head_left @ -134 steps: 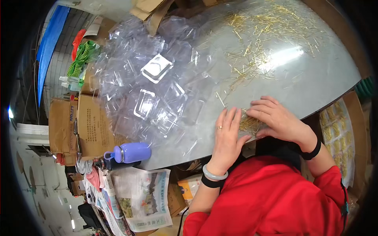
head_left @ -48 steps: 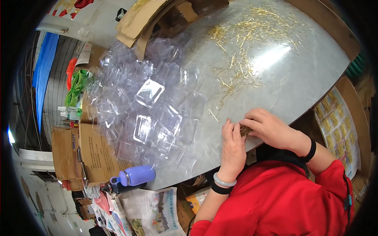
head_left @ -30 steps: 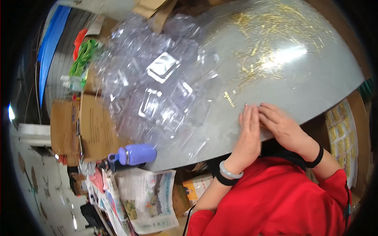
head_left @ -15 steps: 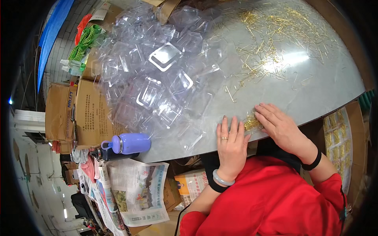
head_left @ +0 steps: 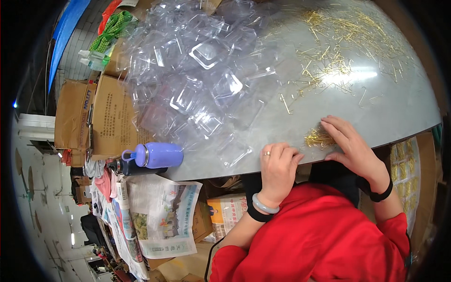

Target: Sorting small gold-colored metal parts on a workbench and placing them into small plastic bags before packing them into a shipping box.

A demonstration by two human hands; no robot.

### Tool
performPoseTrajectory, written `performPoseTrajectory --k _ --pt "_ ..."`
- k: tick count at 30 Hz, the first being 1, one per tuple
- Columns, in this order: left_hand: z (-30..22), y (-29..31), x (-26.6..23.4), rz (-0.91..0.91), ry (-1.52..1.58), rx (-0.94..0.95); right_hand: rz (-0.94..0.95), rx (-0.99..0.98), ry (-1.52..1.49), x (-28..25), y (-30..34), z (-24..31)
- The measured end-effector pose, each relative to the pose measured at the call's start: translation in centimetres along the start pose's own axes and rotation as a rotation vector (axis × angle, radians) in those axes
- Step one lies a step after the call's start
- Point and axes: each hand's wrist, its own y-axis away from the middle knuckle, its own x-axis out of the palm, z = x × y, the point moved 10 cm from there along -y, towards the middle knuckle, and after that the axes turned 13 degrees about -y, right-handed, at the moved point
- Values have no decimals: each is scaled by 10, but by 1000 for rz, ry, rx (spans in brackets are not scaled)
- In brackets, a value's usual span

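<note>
A small bundle of gold-coloured wire hooks (head_left: 317, 138) lies near the front edge of the grey table (head_left: 277, 124). My right hand (head_left: 351, 149) is cupped round the bundle's right end, thumb and fingers spread apart, with the fingertips behind it. To the left of the bundle, my left hand (head_left: 277, 169) rests at the table edge, its fingers curled in and the thumb close to them. Whatever lies under those fingers is hidden. Further back are loose gold hooks (head_left: 336, 58), scattered and piled.
Clear plastic clamshell packs (head_left: 206, 51) are heaped at the left. A purple bottle (head_left: 164, 155) stands at the table's left edge, near cardboard boxes (head_left: 112, 117) and newspaper (head_left: 162, 221). Bagged gold hooks (head_left: 405, 174) fill a box at the right.
My left fingers have gone from stretched flat to curled. My right hand has opened and shifted right, thumb now apart from the fingers. More of the hook bundle shows.
</note>
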Motion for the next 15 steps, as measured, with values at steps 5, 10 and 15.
performPoseTrajectory --k 5,10,15 --pt "-9 -18 20 65 44 10 15 -70 68 3 -2 -7" --pt "-20 -24 23 61 87 30 -16 -77 132 10 -5 -1" --pt "18 7 -46 -104 -16 -54 -9 -55 163 12 -3 0"
